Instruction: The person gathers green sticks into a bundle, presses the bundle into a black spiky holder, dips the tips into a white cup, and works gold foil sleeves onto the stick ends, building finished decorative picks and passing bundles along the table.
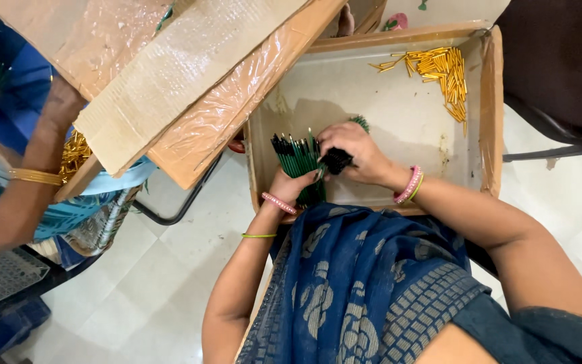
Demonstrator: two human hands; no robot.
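Down in the near left corner of a shallow cardboard tray point(486, 101) with a pale, stained floor, the person's two hands meet over a bundle of thin dark-green sticks point(296, 160). The left hand point(291, 185) is curled around the lower part of that bundle, holding it upright, with the dark tips fanning out above the fist. A pink beaded bangle point(279, 203) sits on that wrist, and a thin yellow-green bangle point(258, 235) lies further up the forearm. The right hand point(352, 149) comes in from the right, fingers bent, pinching a small clump of short black pieces point(337, 160) just beside the bundle's tips; a few more green stick ends point(360, 122) show just behind its knuckles. This wrist carries pink and yellow-green bangles point(409, 185).

At the tray's far right corner lies a loose heap of short golden metal tubes point(439, 67), well apart from the hands. A dark blue patterned cloth point(352, 283) covers the person's lap below the tray. To the left, a taped brown cardboard box point(169, 74) tilts over the white tiled floor point(169, 269), and another person's arm with a gold bangle point(33, 176) reaches near it.
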